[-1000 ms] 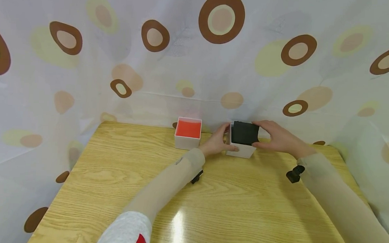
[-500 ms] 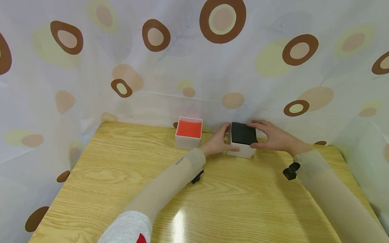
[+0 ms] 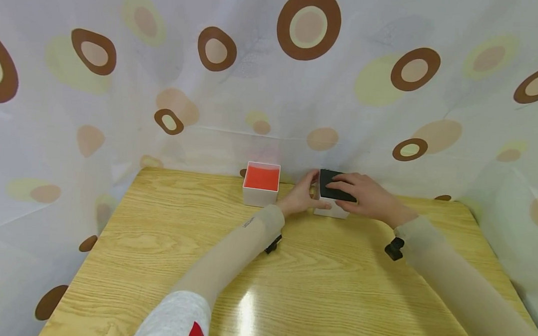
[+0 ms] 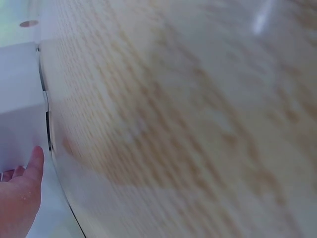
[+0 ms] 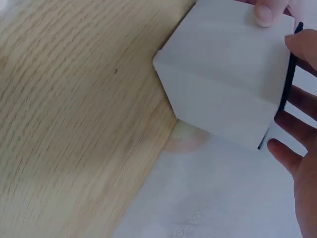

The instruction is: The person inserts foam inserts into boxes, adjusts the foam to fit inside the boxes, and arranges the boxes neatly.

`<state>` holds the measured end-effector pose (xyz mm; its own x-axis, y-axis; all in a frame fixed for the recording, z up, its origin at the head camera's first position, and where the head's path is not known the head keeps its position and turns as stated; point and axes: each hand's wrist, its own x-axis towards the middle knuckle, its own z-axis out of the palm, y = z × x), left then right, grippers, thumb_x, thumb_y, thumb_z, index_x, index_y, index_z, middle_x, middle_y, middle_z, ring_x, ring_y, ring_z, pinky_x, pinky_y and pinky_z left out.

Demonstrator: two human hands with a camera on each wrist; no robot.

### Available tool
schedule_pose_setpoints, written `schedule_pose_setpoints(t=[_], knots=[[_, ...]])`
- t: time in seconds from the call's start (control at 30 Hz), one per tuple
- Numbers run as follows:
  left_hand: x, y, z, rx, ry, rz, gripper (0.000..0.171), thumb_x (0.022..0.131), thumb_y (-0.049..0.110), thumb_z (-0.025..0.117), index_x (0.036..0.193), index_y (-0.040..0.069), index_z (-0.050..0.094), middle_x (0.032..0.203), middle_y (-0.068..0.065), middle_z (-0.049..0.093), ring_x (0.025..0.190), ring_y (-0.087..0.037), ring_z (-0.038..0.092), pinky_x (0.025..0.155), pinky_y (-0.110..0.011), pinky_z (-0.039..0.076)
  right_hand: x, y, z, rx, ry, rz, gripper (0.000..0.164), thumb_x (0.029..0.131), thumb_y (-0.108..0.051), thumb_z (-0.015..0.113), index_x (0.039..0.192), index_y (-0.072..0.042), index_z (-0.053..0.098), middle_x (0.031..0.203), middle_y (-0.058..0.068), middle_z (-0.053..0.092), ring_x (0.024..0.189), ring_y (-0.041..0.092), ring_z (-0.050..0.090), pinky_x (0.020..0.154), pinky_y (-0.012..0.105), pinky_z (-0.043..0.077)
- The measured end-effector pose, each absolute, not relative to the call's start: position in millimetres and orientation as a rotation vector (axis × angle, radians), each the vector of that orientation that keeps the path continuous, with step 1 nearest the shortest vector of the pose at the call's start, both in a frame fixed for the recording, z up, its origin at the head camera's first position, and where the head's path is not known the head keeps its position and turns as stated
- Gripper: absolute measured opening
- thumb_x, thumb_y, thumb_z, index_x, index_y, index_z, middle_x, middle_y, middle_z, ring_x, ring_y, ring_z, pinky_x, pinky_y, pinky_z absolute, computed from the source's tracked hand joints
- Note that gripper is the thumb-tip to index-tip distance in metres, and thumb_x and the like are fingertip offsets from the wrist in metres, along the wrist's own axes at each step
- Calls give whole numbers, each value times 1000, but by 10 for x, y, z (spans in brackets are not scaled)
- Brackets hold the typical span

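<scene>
A white square box (image 3: 328, 208) stands near the back edge of the table. My left hand (image 3: 298, 197) grips it from the left, thumb along the front; the left wrist view shows the box wall (image 4: 20, 124) beside that hand (image 4: 20, 203). Over the box's top lies a thin black square sheet (image 3: 326, 180). My right hand (image 3: 368, 196) rests on this sheet, fingers spread across it from the right. In the right wrist view the sheet's dark edge (image 5: 289, 82) runs along the rim, with the right fingertips against it. What is inside the box is hidden.
To the left stands a second white box (image 3: 259, 197) with a red sheet (image 3: 262, 178) in its top. Both boxes sit on a wooden table (image 3: 291, 269), close to a patterned curtain (image 3: 236, 101) behind it.
The black sheet, first raised and tilted in my right hand, has come down flat onto the box. My right hand has moved left over it; my left hand has stayed put.
</scene>
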<state>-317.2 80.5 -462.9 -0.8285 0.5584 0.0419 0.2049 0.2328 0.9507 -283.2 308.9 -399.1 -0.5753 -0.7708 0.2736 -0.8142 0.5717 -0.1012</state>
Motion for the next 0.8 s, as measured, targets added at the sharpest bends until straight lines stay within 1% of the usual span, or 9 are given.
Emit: schedule_pose_setpoints(t=[0.17, 0.33, 0.5, 0.57, 0.67, 0.73, 0.8], knots=[[-3166, 810, -4605, 699, 2197, 1627, 102, 85, 17, 89, 162, 9, 24, 163, -10, 36, 150, -25, 38, 110, -35, 48, -2836, 3085, -4026, 1314, -2655, 318, 40, 95, -13, 76, 133, -6, 67, 132, 22, 63, 118, 43, 61, 96, 64, 48], [-3162, 822, -4591, 720, 2184, 1655, 100, 84, 12, 89, 161, 7, 26, 159, -11, 40, 148, -26, 40, 108, -37, 49, -2832, 3075, -4022, 1297, -2690, 317, 38, 96, -16, 74, 132, -6, 67, 128, 19, 65, 116, 41, 62, 95, 64, 48], [-3173, 825, -4630, 723, 2183, 1661, 99, 83, 12, 90, 160, 8, 27, 158, -10, 41, 147, -25, 41, 108, -38, 50, -2816, 3078, -4049, 1262, -2732, 250, 37, 98, -21, 72, 132, -8, 68, 129, 18, 65, 123, 41, 59, 103, 66, 43], [-3171, 823, -4631, 721, 2182, 1666, 100, 83, 12, 90, 160, 8, 27, 158, -11, 41, 147, -24, 41, 108, -39, 50, -2804, 3083, -4046, 1256, -2721, 248, 36, 98, -21, 73, 131, -8, 68, 129, 17, 65, 122, 41, 59, 104, 66, 42], [-3173, 823, -4646, 722, 2179, 1675, 100, 83, 12, 90, 160, 8, 27, 158, -11, 42, 146, -24, 41, 108, -39, 50, -2798, 3079, -4050, 1270, -2682, 324, 32, 96, -18, 74, 127, -9, 69, 124, 14, 66, 116, 38, 61, 102, 64, 43], [-3177, 823, -4656, 730, 2165, 1689, 99, 83, 10, 90, 159, 8, 27, 156, -11, 42, 145, -23, 42, 107, -39, 51, -2794, 3066, -4045, 1305, -2654, 408, 29, 96, -14, 74, 124, -10, 70, 121, 12, 66, 109, 35, 63, 97, 61, 47], [-3182, 822, -4664, 740, 2151, 1701, 98, 83, 9, 90, 159, 7, 27, 155, -11, 43, 144, -23, 43, 106, -39, 52, -2791, 3050, -4052, 1324, -2655, 445, 27, 96, -14, 73, 123, -11, 70, 118, 9, 67, 105, 32, 65, 92, 59, 49]])
